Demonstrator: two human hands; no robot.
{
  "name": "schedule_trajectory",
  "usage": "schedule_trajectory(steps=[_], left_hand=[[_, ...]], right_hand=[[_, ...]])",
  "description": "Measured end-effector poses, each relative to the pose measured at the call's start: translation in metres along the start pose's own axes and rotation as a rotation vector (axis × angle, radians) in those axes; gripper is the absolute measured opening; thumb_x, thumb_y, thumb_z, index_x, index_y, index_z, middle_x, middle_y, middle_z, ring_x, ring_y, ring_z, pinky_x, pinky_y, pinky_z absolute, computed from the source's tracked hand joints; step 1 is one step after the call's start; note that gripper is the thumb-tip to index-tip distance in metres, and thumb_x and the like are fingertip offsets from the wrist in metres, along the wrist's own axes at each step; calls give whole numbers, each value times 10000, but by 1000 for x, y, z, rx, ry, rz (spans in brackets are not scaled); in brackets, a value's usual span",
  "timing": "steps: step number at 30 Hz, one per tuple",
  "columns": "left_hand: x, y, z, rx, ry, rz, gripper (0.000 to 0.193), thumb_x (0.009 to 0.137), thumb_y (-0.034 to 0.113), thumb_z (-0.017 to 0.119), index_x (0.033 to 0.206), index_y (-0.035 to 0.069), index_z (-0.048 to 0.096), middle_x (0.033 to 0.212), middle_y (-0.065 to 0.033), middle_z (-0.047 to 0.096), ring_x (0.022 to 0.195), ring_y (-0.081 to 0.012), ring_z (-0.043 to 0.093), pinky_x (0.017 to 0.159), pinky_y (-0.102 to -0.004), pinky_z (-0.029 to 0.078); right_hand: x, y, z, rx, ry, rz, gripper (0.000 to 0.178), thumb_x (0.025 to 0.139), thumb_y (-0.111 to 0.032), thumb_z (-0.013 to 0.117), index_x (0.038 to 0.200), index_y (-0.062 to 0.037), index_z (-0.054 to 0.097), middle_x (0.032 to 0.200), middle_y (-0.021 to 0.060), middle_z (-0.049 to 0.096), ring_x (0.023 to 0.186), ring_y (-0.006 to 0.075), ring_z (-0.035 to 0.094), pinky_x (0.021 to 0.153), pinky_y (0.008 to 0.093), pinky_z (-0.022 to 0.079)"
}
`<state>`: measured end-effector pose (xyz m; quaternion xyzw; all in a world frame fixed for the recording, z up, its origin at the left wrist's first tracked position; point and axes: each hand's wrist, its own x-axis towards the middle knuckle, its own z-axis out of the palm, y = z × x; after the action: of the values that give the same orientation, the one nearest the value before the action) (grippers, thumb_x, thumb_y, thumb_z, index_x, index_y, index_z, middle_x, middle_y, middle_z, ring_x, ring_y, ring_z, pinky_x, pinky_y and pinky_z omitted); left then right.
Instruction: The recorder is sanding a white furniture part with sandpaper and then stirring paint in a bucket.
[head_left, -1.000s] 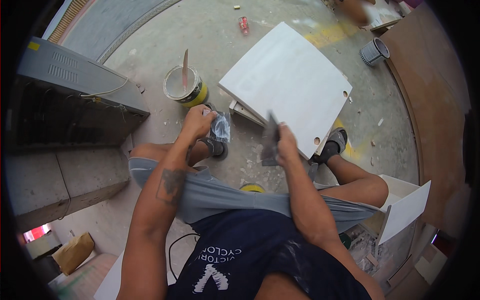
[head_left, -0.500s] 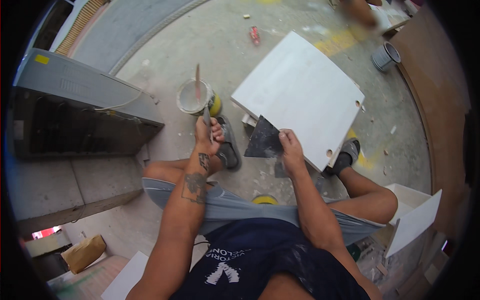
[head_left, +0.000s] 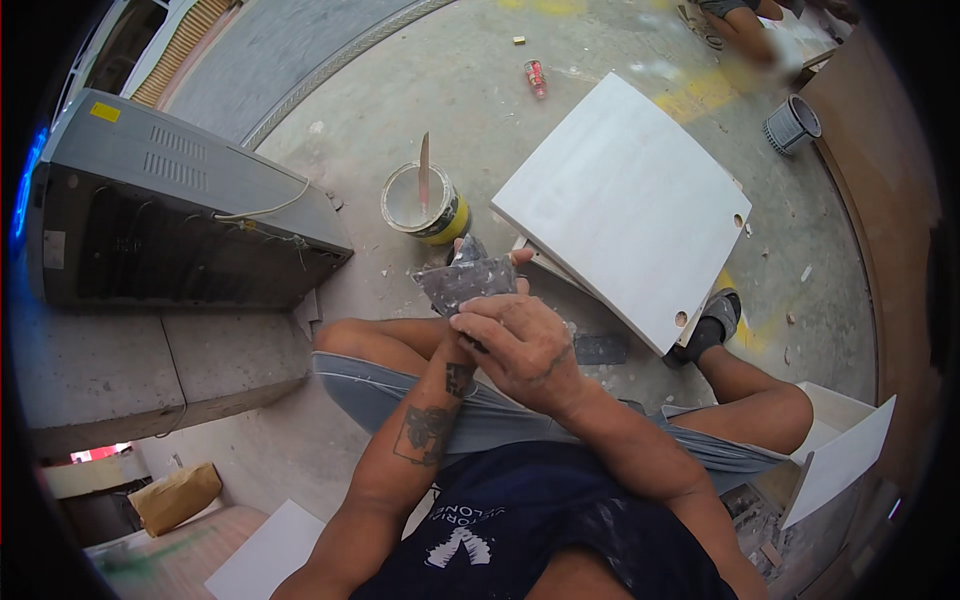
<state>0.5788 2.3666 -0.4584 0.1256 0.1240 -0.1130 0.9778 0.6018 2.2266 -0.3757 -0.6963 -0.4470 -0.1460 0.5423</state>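
Observation:
My two hands meet in front of my lap. The right hand (head_left: pixel 525 345) is closed over a dark flat putty scraper (head_left: pixel 465 285), its face specked with white. My left hand (head_left: pixel 522 257) lies mostly behind that blade and the right hand; a few fingertips show past the blade's right edge. It seems closed on a scraper of its own, largely hidden. Just beyond them stands an open can (head_left: pixel 440 228) with a yellow band and a whitish rim, a stick-like tool (head_left: pixel 424 175) leaning up out of it. To the right, a white board (head_left: pixel 620 210) with two round holes lies on other boards.
A dark flat plate (head_left: pixel 600 348) lies on the floor by my right wrist. A grey appliance (head_left: pixel 190 215) rests at left. Farther off are a red can (head_left: pixel 536 78), a grey tin (head_left: pixel 792 125) and another person's leg (head_left: pixel 745 35). A white drawer (head_left: pixel 835 455) stands at lower right.
My right hand has come left with its dark scraper, away from the board's edge, and now covers my left hand. The left hand has moved slightly right. The view has shifted a little.

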Motion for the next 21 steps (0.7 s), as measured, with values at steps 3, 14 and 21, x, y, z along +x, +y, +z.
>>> schedule_trajectory(steps=[3,14,21], left_hand=[[4,-2,-24,-163,0,0,773,1011,589,495,1471,-17,359,827,-159,600,669,-206,591,597,-336,506],[-21,-14,-37,475,18,-86,492,1017,476,534,1298,74,571,1084,-27,654,931,-127,645,772,-285,541],[-28,-10,-35,434,775,-417,557,925,662,578,1203,189,479,579,58,377,451,-69,352,412,-204,254]], right_hand=[[-10,2,-3,7,-39,-21,408,730,-11,768,1123,-81,681,1005,49,658,846,245,639,708,365,520],[-34,7,7,39,-166,110,565,743,13,713,1296,-73,628,1084,98,599,957,287,599,843,379,520],[-120,91,40,195,-45,855,353,859,-19,577,1208,-23,632,1059,179,599,1007,335,627,886,430,508]])
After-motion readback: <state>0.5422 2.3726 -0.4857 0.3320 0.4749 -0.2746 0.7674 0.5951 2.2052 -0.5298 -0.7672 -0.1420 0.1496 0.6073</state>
